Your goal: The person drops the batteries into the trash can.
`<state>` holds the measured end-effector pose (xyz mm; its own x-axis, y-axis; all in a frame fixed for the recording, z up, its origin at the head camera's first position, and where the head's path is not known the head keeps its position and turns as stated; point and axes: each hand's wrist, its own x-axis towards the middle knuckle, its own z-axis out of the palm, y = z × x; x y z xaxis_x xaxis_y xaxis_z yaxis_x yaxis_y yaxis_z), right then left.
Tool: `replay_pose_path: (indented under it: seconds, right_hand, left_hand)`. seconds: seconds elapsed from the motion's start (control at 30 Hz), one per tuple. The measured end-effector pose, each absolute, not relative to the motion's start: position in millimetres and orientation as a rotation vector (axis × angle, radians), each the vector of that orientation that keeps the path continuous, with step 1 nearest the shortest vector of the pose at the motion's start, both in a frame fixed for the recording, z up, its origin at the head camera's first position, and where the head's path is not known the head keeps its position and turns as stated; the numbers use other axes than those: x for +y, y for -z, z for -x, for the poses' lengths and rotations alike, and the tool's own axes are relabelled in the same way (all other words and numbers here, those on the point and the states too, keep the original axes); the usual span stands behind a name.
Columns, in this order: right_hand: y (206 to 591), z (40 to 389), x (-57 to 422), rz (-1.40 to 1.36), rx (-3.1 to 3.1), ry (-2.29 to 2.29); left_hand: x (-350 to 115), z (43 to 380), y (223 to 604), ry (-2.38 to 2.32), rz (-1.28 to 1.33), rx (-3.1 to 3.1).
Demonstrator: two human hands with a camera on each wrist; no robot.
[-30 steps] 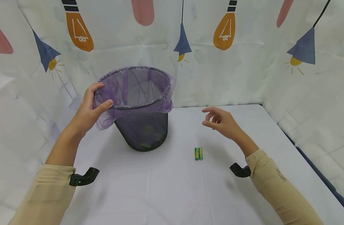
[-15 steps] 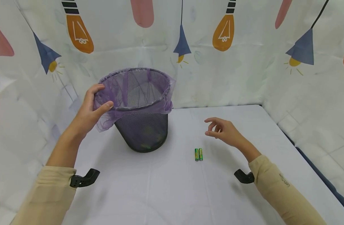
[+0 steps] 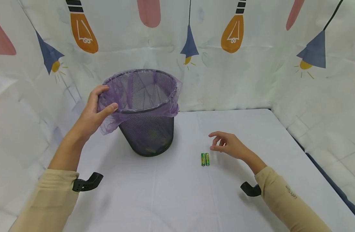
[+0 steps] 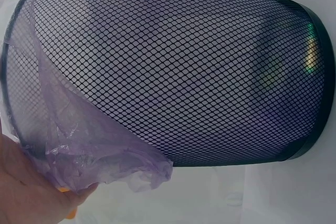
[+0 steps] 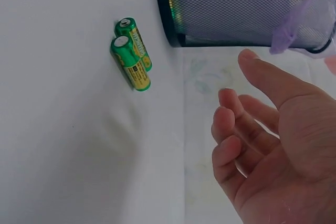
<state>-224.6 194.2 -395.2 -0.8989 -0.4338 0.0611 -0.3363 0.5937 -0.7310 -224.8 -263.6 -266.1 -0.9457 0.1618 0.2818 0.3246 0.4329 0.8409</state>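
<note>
A black mesh wastebasket (image 3: 148, 135) stands on the white table, lined with a purple plastic bag (image 3: 162, 111) folded over its rim. My left hand (image 3: 91, 116) grips the rim and bag on the left side, the thumb outside toward me. In the left wrist view that hand (image 4: 31, 187) shows at the lower left beside the crumpled bag. Two green-and-yellow batteries (image 3: 205, 159) lie side by side right of the basket. Above and right of them hovers my right hand (image 3: 228, 145), fingers loosely bent, holding nothing. Something green and yellow (image 4: 311, 48) shows through the mesh near the basket's bottom.
Behind the table hangs a white curtain (image 3: 223, 80) printed with lamps and bulbs. The white tabletop (image 3: 177, 193) reaches a dark edge (image 3: 325, 178) at the right. Each wrist carries a black camera mount (image 3: 88, 182).
My right hand has come down and nearer, from beyond the batteries to just above and right of them. The left hand and the wastebasket have stayed in place.
</note>
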Motion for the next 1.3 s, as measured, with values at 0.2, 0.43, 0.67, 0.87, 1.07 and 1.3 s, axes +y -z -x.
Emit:
replay_pose_path:
  seconds: [0.2, 0.43, 0.67, 0.87, 1.07, 1.3]
  right_hand:
    - [402.9, 221.0, 192.5, 0.652, 2.633, 1.172]
    - [413.7, 218.2, 189.3, 0.598, 2.625, 1.094]
    - [421.1, 212.6, 184.6, 0.613, 2.551, 1.118]
    - [428.7, 209.0, 183.3, 0.618, 2.569, 1.092]
    - [441.3, 206.4, 181.8, 0.628, 2.599, 1.101]
    - [447.5, 203.7, 175.2, 0.61, 2.669, 1.039]
  left_hand:
    - [-263.8, 225.7, 266.6, 1.518, 0.448, -2.508]
    - [-264.5, 225.0, 267.3, 1.52, 0.443, -2.506]
    - [-264.3, 224.0, 266.9, 1.523, 0.448, -2.507]
    - [-263.6, 224.5, 266.5, 1.51, 0.442, -2.505]
    - [-262.9, 224.4, 266.5, 1.51, 0.443, -2.503]
    - [-262.8, 222.9, 266.3, 1.515, 0.447, -2.499]
